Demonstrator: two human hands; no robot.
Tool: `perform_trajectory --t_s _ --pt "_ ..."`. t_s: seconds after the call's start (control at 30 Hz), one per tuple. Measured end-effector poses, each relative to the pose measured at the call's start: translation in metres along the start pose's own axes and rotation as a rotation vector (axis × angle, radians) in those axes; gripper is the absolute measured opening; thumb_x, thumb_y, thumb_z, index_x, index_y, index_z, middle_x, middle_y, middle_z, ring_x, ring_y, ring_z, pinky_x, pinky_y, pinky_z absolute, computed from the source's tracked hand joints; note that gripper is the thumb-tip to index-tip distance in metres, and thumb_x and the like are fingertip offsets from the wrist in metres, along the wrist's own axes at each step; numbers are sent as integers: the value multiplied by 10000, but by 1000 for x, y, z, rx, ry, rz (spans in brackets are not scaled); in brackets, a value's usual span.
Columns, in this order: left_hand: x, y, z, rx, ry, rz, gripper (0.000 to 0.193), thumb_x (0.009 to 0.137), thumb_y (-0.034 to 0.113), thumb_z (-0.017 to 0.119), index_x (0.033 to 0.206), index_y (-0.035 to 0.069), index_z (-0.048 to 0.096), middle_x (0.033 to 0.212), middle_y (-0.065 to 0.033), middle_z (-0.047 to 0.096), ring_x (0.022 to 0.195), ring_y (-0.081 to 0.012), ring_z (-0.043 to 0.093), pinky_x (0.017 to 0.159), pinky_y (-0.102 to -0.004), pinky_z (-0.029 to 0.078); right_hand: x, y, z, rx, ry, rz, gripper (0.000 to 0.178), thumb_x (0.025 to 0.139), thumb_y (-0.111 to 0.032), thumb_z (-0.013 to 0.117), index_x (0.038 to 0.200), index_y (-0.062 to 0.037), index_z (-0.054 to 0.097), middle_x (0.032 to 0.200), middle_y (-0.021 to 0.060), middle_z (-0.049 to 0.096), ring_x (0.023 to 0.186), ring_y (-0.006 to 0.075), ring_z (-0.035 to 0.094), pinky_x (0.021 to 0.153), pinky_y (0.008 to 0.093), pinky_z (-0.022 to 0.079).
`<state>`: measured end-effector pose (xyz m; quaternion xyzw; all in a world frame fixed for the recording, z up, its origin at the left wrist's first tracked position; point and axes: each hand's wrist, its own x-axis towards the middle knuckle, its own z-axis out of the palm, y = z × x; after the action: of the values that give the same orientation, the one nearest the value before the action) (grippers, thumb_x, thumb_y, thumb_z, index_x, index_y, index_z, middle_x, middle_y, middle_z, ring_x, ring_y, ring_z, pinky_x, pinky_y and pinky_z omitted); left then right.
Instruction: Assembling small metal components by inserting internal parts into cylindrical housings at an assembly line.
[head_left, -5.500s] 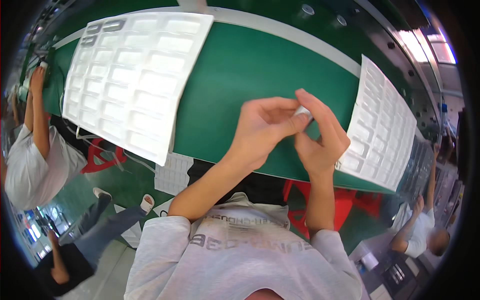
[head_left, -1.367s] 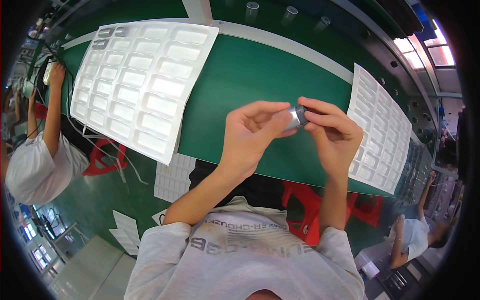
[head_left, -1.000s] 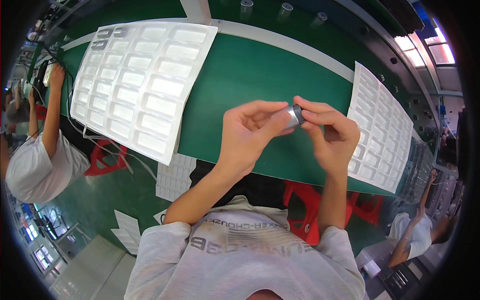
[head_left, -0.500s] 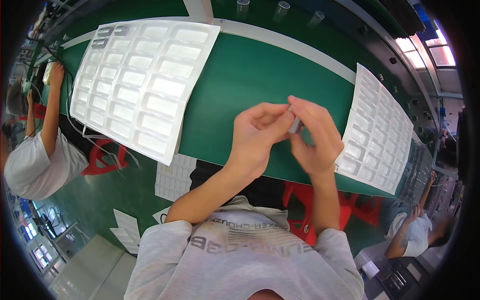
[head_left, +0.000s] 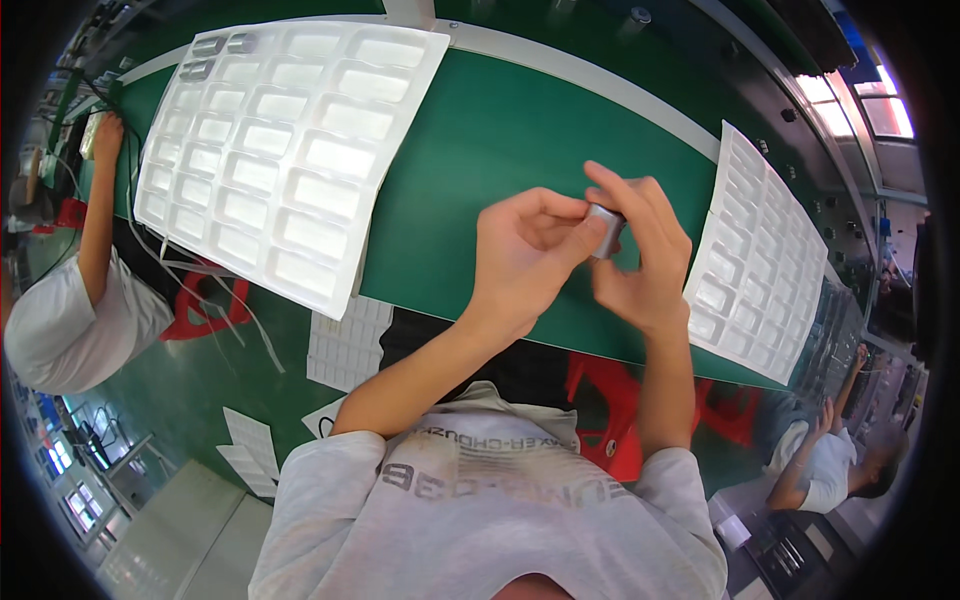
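Over the green table, my left hand [head_left: 530, 250] pinches a small silver metal cylinder [head_left: 606, 232] between thumb and fingers. Curled around the cylinder's other side is my right hand [head_left: 648, 255]. Its index finger is raised, while another fingertip and the thumb appear to meet the cylinder's ends; the exact contact is partly hidden. To the left lies a white moulded tray [head_left: 375, 150] with rows of rectangular pockets. Three similar silver pieces [head_left: 207, 47] sit in its far left corner. A second white tray [head_left: 712, 235] lies to the right of my hands.
The green tabletop [head_left: 500, 120] ends at a pale rail along its far side. Beyond stands another silver cylinder [head_left: 636, 18]. Red stools [head_left: 608, 420] are under and beside the table. Pocketed sheets [head_left: 250, 440] lie on the floor. Other people work at far left and right.
The cylinder has been turned so more of its side shows. My right index finger has lifted away, and the right fingers have spread a little. The view has shifted slightly.
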<state>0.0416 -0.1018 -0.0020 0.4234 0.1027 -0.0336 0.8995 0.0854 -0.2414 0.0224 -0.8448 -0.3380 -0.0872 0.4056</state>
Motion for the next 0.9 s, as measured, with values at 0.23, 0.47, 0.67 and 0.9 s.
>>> perform_trajectory --t_s 0.23,0.47,0.67,0.9 --pt "4 9 -1 -120 -100 -35 241 927 46 634 1131 -54 554 1007 -184 681 902 -213 692 784 -311 564 10 -3 15 351 363 -17 526 613 55 726 1132 -6 661 1096 148 647 981 275 642 790 329 534" --pt "3 11 -1 -276 -148 -208 330 987 137 558 1262 3 434 1043 -209 674 924 -276 701 839 -369 560 0 -1 11 54 255 -19 427 626 63 723 1041 -16 662 1094 137 622 1004 272 636 782 329 534" --pt "1 12 -3 -181 -141 -155 445 966 187 609 1312 6 396 1039 -145 669 923 -216 681 825 -363 550 -2 -1 9 -45 192 7 396 639 112 666 1014 -12 650 1046 134 638 1019 281 652 644 267 516" --pt "9 10 1 -183 -199 -192 435 954 183 623 1288 15 400 1045 -155 670 916 -244 688 819 -368 547 -4 2 10 -58 301 -18 392 645 99 694 1017 -14 650 1053 136 649 1019 280 667 633 264 518"
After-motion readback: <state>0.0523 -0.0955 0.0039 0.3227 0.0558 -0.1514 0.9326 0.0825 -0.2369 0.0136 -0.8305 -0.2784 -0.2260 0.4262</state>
